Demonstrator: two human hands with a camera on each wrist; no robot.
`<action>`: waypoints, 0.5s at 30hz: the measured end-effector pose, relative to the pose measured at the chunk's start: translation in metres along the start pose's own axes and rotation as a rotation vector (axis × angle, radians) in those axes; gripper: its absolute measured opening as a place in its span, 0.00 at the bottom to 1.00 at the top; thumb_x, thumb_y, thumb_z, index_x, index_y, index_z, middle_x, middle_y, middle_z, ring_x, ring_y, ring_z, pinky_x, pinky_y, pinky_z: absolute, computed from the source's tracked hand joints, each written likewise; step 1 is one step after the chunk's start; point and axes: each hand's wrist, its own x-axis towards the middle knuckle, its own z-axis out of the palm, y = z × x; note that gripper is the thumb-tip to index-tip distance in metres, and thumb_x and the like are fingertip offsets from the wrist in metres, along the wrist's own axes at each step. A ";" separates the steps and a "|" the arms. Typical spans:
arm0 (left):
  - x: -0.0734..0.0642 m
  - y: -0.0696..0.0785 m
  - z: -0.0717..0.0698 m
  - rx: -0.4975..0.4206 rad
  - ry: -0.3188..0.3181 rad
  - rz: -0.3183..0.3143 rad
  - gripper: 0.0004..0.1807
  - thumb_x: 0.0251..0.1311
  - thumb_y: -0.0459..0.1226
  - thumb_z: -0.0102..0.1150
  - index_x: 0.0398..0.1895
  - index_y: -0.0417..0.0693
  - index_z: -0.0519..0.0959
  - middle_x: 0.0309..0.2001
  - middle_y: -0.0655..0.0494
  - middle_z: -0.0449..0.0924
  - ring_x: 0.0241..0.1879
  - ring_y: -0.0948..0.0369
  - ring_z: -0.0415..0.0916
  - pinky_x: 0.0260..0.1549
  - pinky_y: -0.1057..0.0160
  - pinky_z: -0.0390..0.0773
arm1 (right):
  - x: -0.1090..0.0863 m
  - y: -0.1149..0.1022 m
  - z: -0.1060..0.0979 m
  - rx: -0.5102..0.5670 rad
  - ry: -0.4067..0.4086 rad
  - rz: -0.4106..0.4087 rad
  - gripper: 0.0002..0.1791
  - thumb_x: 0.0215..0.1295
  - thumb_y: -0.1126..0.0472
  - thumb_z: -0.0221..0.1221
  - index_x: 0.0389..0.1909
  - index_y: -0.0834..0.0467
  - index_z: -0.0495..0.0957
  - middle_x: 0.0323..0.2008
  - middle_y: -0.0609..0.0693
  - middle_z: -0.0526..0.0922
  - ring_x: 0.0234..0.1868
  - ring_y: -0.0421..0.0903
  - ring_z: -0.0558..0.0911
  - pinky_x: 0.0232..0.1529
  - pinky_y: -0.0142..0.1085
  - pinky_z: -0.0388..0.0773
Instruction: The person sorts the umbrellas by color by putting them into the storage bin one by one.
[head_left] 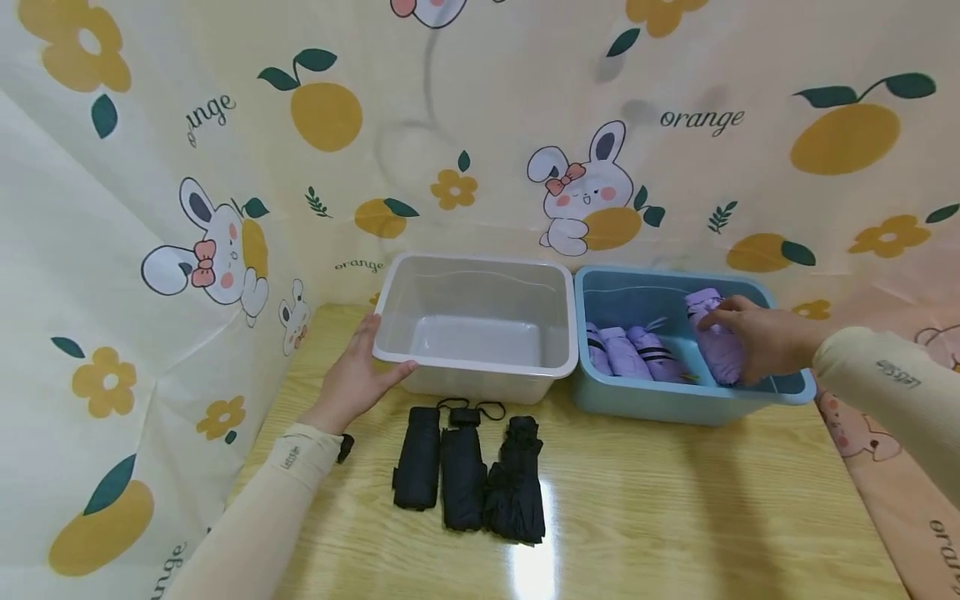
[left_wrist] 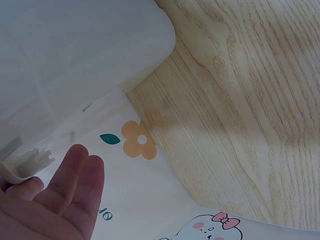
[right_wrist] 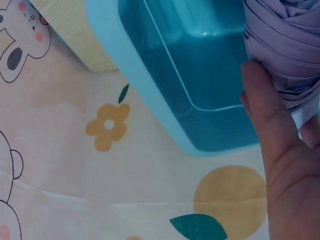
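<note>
At the blue bin (head_left: pixel 660 406), the right hand (head_left: pixel 768 335) grasped a purple umbrella (head_left: pixel 717 350), apart from three others (head_left: pixel 626 354) lying inside; the left hand (head_left: pixel 351 375), fingers extended, touched the white bin (head_left: pixel 480 365).

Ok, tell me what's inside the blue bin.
Three purple bundles lie at the left inside the blue bin; the right hand grips a fourth bundle in or just above its right side. Whatever is under the three is covered.
</note>
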 end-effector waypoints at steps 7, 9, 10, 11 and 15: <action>0.003 0.002 0.001 -0.002 0.014 0.007 0.61 0.56 0.69 0.58 0.80 0.44 0.44 0.79 0.46 0.42 0.68 0.40 0.61 0.54 0.38 0.72 | 0.005 0.004 0.003 0.010 -0.024 0.018 0.52 0.23 0.71 0.79 0.61 0.56 0.74 0.61 0.68 0.61 0.43 0.62 0.76 0.34 0.56 0.82; 0.003 0.002 0.001 -0.007 0.009 0.007 0.61 0.56 0.69 0.58 0.80 0.44 0.44 0.79 0.46 0.43 0.68 0.40 0.61 0.54 0.38 0.71 | 0.007 0.006 0.004 0.014 -0.031 0.023 0.51 0.23 0.71 0.78 0.61 0.56 0.74 0.61 0.68 0.61 0.42 0.62 0.76 0.33 0.55 0.82; 0.003 0.002 0.001 -0.006 0.006 0.006 0.61 0.56 0.70 0.58 0.80 0.44 0.44 0.79 0.46 0.42 0.69 0.40 0.61 0.54 0.38 0.71 | 0.008 0.007 0.004 0.017 -0.035 0.025 0.51 0.23 0.72 0.78 0.61 0.56 0.74 0.61 0.68 0.61 0.42 0.62 0.76 0.33 0.55 0.82; 0.002 0.002 0.002 -0.003 0.003 0.005 0.62 0.56 0.70 0.58 0.80 0.44 0.44 0.79 0.46 0.42 0.69 0.40 0.60 0.54 0.38 0.71 | 0.010 0.008 0.005 0.022 -0.041 0.026 0.51 0.23 0.72 0.78 0.61 0.56 0.74 0.62 0.68 0.61 0.41 0.61 0.76 0.32 0.53 0.82; 0.001 0.002 0.000 0.010 0.002 -0.006 0.62 0.56 0.70 0.57 0.81 0.44 0.44 0.79 0.47 0.41 0.69 0.40 0.59 0.55 0.38 0.70 | 0.016 0.012 0.011 0.039 -0.054 0.033 0.51 0.23 0.74 0.75 0.61 0.55 0.74 0.63 0.68 0.59 0.40 0.60 0.75 0.28 0.46 0.81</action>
